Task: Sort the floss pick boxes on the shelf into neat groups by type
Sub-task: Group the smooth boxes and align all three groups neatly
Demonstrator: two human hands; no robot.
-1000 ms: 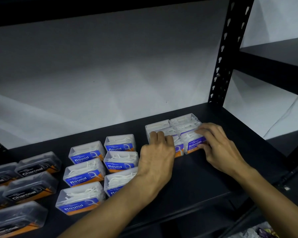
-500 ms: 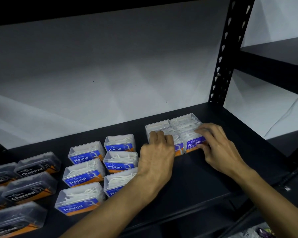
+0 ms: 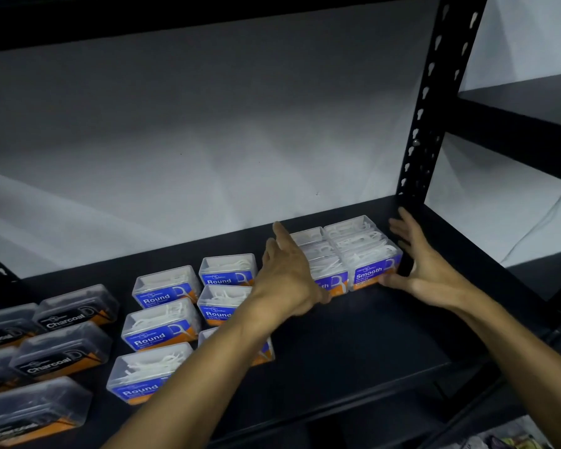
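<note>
Left hand [image 3: 289, 280]: fingers spread flat, pressed along the left side of the Smooth boxes [image 3: 347, 254], gripping nothing. Right hand [image 3: 425, 267]: spread wide, thumb at the block's front corner, palm apparently just beside its right side. Block sits right of the Round boxes [image 3: 188, 315] on the shelf [image 3: 353, 351].

Open hands [image 3: 289, 277] flanking Smooth boxes [image 3: 374, 268]
</note>
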